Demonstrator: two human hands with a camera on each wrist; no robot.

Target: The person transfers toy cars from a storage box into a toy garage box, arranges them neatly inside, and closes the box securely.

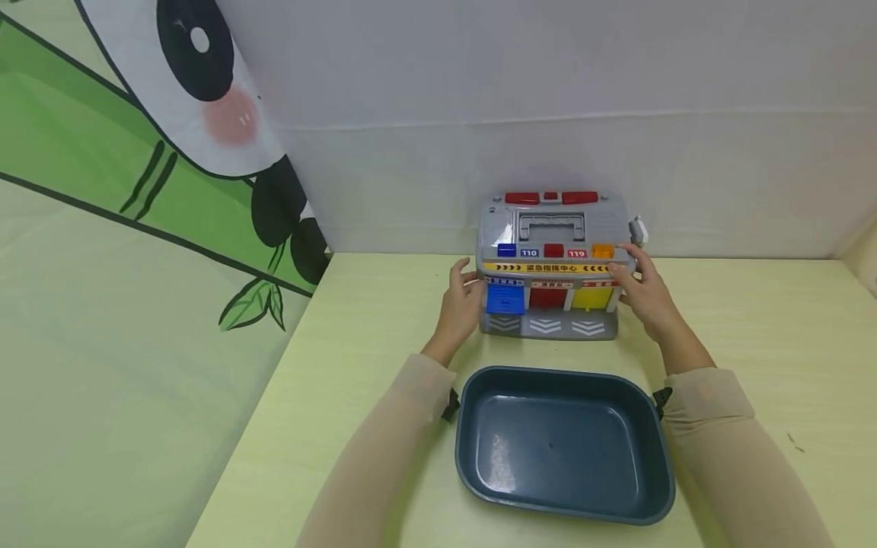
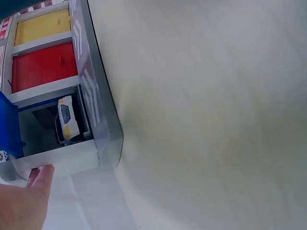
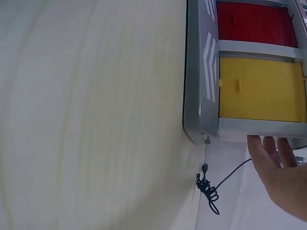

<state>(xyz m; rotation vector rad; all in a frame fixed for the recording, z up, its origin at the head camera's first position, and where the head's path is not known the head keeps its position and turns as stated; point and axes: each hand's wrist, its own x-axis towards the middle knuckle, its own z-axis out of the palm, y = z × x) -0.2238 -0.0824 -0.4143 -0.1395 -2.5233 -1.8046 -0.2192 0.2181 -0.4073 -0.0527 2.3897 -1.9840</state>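
A grey toy garage [image 1: 555, 326] stands against the back wall, with a red door [image 1: 548, 297] and a yellow door [image 1: 592, 297] down. Its blue door [image 2: 8, 127] is raised, and a small white-and-yellow toy [image 2: 68, 117], perhaps a vehicle, sits inside that bay in the left wrist view. My left hand [image 1: 460, 310] touches the garage's left side with its fingertips. On the other side, my right hand [image 1: 649, 301] rests at the right edge, thumb on the front and index finger near the orange button [image 1: 603, 250]. Straight fingers [image 3: 261, 153] press the side wall in the right wrist view.
A dark blue-grey basin [image 1: 565, 511] lies on the pale wooden table [image 1: 329, 365] between my forearms. A coiled dark cord [image 3: 209, 190] is beside the garage's right side. A white cloth [image 1: 411, 183] covers the wall behind, with a cartoon print at left.
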